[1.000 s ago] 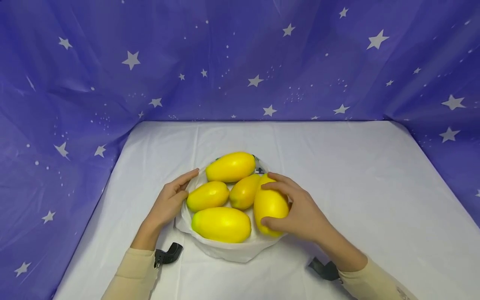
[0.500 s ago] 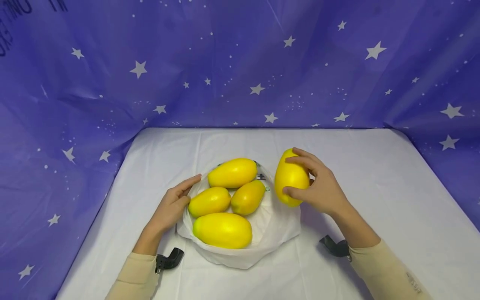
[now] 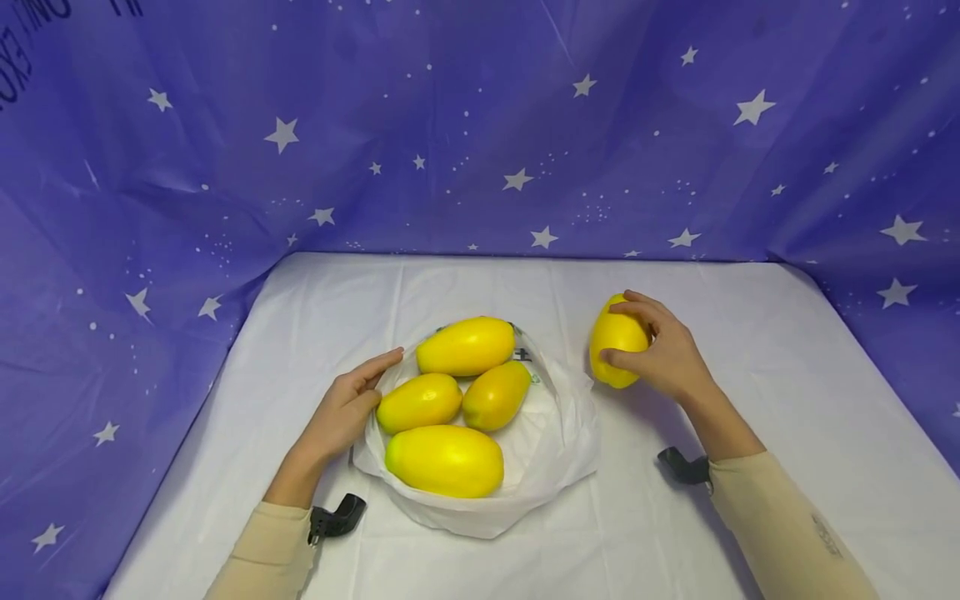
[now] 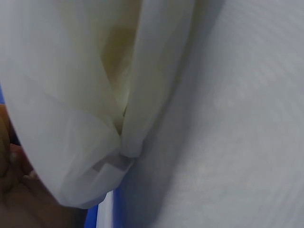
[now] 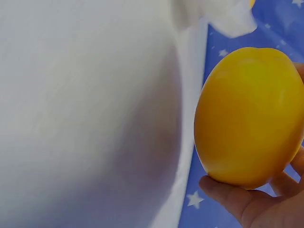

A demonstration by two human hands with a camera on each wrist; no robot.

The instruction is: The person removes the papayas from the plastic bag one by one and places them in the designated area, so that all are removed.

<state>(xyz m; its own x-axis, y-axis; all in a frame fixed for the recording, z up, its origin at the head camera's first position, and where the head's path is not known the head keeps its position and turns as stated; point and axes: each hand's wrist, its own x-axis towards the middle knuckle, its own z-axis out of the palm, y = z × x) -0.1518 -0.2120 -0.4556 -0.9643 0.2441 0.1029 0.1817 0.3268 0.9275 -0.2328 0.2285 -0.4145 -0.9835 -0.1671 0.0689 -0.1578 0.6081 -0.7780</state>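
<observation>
A white plastic bag (image 3: 551,450) lies with its mouth spread, holding several yellow papayas (image 3: 446,461). At its left rim my left hand (image 3: 341,414) pinches the plastic; the left wrist view shows mostly the bag's folded side (image 4: 85,133), with that hand partly hidden behind it. To the right of the bag, my right hand (image 3: 666,354) grips another papaya (image 3: 618,337), thumb on the near end and fingers over the far end. In the right wrist view this papaya (image 5: 249,118) appears held off the table, a shadow beside it.
A white cloth (image 3: 795,400) covers the table. Behind and along the sides hangs a blue curtain (image 3: 450,100) with white stars. Black camera mounts (image 3: 339,517) sit at both wrists.
My right hand has lifted one papaya out of the bag's right side and carried it rightward, away from the rim. My left hand stays at the bag; the head view tipped slightly.
</observation>
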